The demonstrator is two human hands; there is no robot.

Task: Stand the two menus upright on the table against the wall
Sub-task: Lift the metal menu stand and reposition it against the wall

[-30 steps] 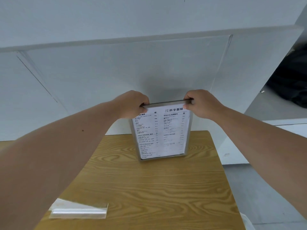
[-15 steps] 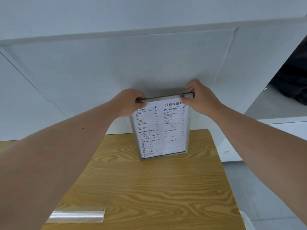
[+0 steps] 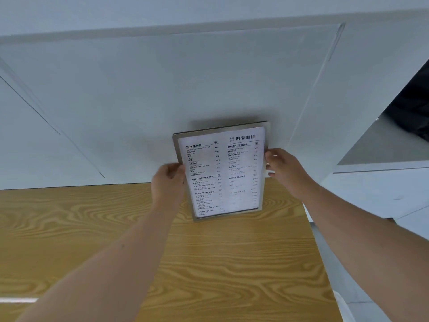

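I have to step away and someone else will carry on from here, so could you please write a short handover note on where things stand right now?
Left hand: on the left edge of the white printed menu in its grey metal frame, about halfway up.
Right hand: fingers on the frame's right edge.
The menu stands upright on the far end of the light wood-grain table, bottom edge on the tabletop, at the white wall; contact at the top cannot be confirmed.
Done: this menu looks nearly placed.
Left: let go once it is steady. Only one menu shows in this view, so check for the second and stand it alongside.
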